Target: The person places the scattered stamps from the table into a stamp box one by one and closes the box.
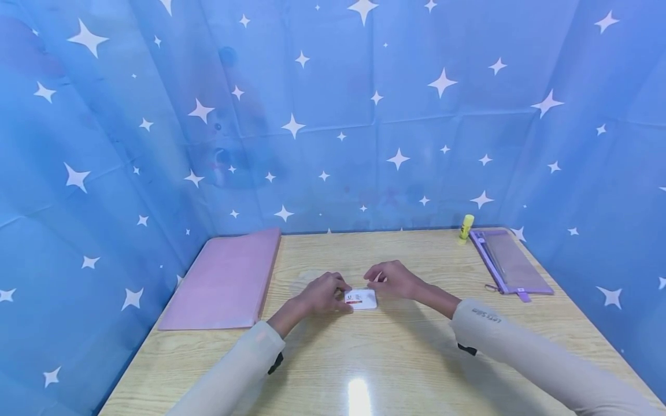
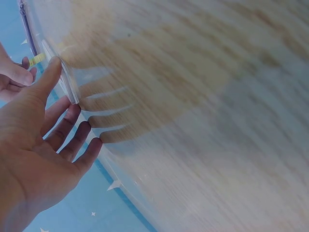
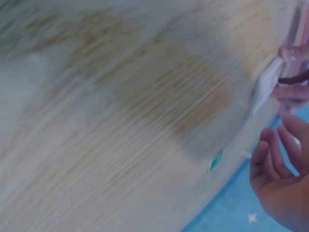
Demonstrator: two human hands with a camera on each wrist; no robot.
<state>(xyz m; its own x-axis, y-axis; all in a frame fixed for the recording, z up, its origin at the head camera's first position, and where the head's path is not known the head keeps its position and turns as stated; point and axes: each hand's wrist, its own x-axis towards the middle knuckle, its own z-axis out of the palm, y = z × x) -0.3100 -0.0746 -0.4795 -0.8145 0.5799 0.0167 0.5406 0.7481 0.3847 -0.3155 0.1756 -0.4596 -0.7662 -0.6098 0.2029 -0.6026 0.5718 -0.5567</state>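
A small white card-like packet (image 1: 367, 299) with dark print and an orange-red stripe lies near the middle of the table. My left hand (image 1: 324, 293) holds its left edge between thumb and fingers. The left wrist view shows the packet (image 2: 72, 89) edge-on, thin, with the thumb pressed against it. Just beyond its right end is my right hand (image 1: 396, 280), apart from it. In the right wrist view this hand (image 3: 285, 169) has loosely bent fingers with nothing visible between them. A tiny green piece (image 3: 216, 160) lies on the table near those fingertips.
A pink folder (image 1: 224, 280) lies at the table's left. At the back right stands a yellow glue stick (image 1: 466, 227), beside a purple-edged mesh zip pouch (image 1: 512, 260) with slim items inside. A blue star-patterned curtain (image 1: 333, 86) surrounds the wooden table (image 1: 312, 370).
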